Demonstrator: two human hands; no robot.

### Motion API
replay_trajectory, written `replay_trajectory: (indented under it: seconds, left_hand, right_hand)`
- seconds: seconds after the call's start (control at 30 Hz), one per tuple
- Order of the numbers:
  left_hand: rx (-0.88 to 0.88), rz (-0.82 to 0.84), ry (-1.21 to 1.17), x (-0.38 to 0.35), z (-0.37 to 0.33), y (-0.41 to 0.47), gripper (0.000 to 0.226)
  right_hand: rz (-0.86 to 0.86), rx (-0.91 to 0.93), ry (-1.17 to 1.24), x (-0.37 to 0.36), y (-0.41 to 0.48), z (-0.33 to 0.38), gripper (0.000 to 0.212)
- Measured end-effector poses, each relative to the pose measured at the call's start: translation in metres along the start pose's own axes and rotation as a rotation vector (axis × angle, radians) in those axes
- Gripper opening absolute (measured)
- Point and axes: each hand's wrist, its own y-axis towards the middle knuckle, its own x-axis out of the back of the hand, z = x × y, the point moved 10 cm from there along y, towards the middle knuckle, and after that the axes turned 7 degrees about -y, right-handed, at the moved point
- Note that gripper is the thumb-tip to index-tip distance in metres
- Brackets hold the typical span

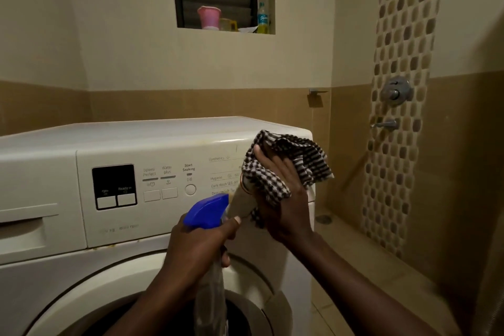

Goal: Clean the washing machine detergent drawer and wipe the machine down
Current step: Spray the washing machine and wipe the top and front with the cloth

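Two hands up at washer (174,144) front, right end of control panel (169,180). Left hand (196,248) clenched round neck of spray bottle (211,275), forefinger along blue trigger head (206,211), nozzle aimed at cloth (286,166) — looks like wetting cloth rather than spraying electronics directly. Right hand (283,199) grasping checked cloth, bunched, fingers spread behind it, held off panel's right corner as a target for spray. Detergent drawer (24,229) at far left of panel, shut, untouched; judging by that, drawer step not yet started or already closed out, can't say which. Start button (190,189) and display (114,185) left of cloth, clear.

Hidden: programme dial behind cloth and right hand, only a sliver showing. Bottle body translucent, blurred, fluid level unreadable. Door (136,294) below panel cut off by frame bottom. Small print under display too blurred to read. No mist visible, so can't tell if trigger is being squeezed.
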Motion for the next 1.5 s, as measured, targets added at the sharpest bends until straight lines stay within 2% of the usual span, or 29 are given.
replay_trajectory:
  seconds: [0.1,0.17,0.33,0.47,0.6,0.67,0.83,0.97,1.03,1.17,1.27,1.33,1.5]
  left_hand:
    - [0.016,0.022,-0.014,0.0,0.001,0.0,0.032]
    - [0.022,0.039,-0.011,0.0,0.002,-0.002,0.034]
    - [0.027,0.036,-0.011,0.006,0.001,-0.008,0.035]
    - [0.029,0.031,-0.005,0.015,-0.006,-0.015,0.035]
    - [0.055,0.046,-0.02,0.023,-0.008,-0.017,0.043]
    - [0.024,0.006,-0.025,0.028,-0.01,-0.018,0.037]
    - [0.026,-0.039,-0.034,0.03,-0.002,-0.018,0.036]
    - [0.032,-0.026,-0.039,0.029,-0.001,-0.02,0.035]
    - [0.001,-0.03,-0.042,0.031,-0.008,-0.025,0.032]
    - [-0.008,-0.055,-0.069,0.044,-0.015,-0.029,0.026]
    - [-0.011,-0.071,-0.042,0.055,-0.015,-0.029,0.027]
    - [-0.013,-0.075,-0.048,0.061,-0.015,-0.028,0.032]
    - [-0.014,-0.065,-0.051,0.063,-0.013,-0.03,0.032]
  right_hand:
    - [0.015,-0.057,-0.064,0.009,0.015,-0.021,0.052]
    - [-0.045,-0.144,-0.089,0.018,0.019,-0.043,0.054]
    - [-0.196,-0.334,0.03,0.02,-0.018,-0.058,0.053]
    - [-0.211,-0.31,0.005,0.016,-0.035,-0.048,0.059]
    - [-0.243,-0.419,0.112,0.03,0.0,-0.053,0.066]
    - [-0.173,-0.36,0.047,0.025,0.013,-0.033,0.066]
    - [0.033,0.097,-0.085,0.005,0.012,0.035,0.043]
    - [0.135,0.189,-0.136,0.008,0.023,0.033,0.039]
    - [0.091,0.12,-0.139,0.019,0.029,0.015,0.038]
    - [-0.138,-0.251,-0.008,0.047,0.014,-0.047,0.042]
    - [-0.308,-0.492,0.098,0.051,-0.029,-0.072,0.059]
    - [-0.303,-0.545,0.065,0.039,-0.054,-0.062,0.062]
    - [-0.255,-0.516,0.114,-0.003,-0.083,0.003,0.045]
